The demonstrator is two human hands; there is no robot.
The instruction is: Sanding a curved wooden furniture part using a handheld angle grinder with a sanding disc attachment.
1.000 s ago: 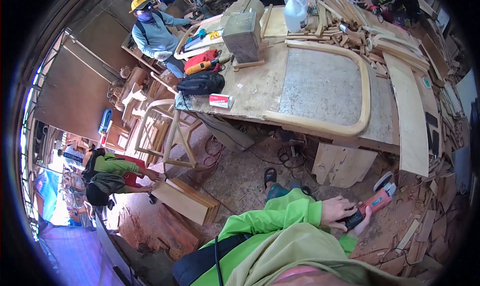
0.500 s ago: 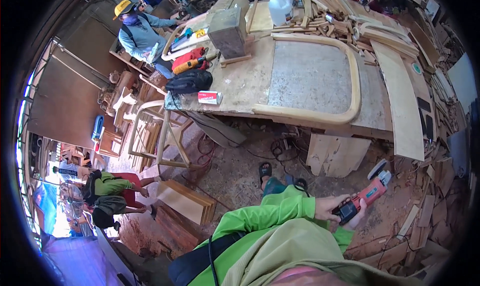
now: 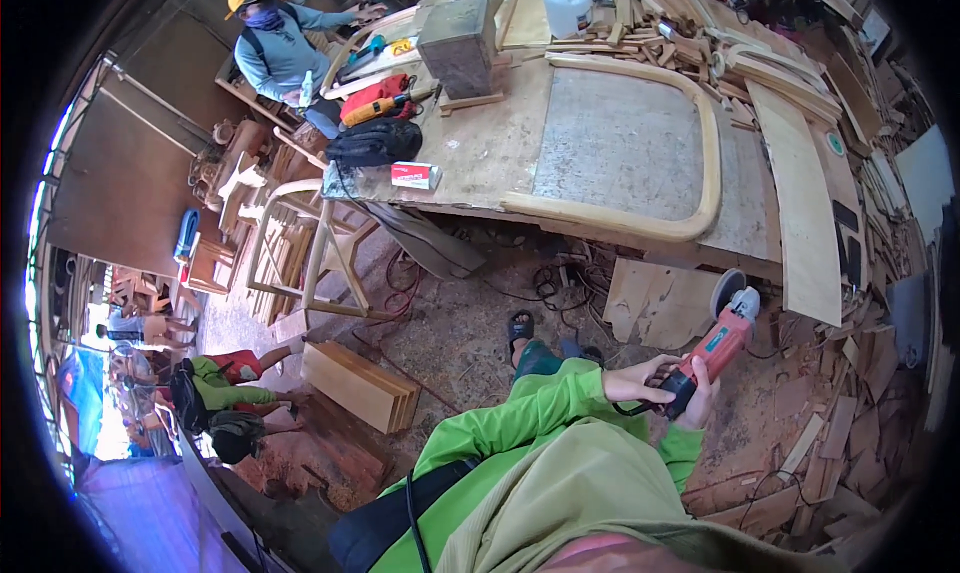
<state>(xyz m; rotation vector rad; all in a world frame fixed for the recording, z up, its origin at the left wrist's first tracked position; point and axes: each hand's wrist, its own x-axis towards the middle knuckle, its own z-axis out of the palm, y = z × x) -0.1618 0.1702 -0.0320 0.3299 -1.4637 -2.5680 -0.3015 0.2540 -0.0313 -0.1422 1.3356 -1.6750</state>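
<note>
A red angle grinder (image 3: 724,337) is held in front of me, its round disc (image 3: 728,295) pointing up toward the front edge of the worktable. My right hand (image 3: 702,397) wraps round the body of the grinder from the right, thumb along its side. On the dark rear end, my left hand (image 3: 643,381) has its fingers closed from the left. The disc touches nothing that I can see. Beyond it, a curved pale wooden frame (image 3: 712,163) lies flat on the worktable (image 3: 480,173).
Wood offcuts (image 3: 655,33) are piled at the table's back, beside a plastic jug (image 3: 568,5). A wooden block (image 3: 456,48) stands near an orange power tool (image 3: 375,110). Stacked boards (image 3: 360,385) and a chair frame (image 3: 315,243) are at left. Cords cross the floor; two people are leftward.
Both hands have brought the grinder up and to the left, and it is tilted more upright, with its disc nearer the table. The person at lower left bends differently. My grip stays closed.
</note>
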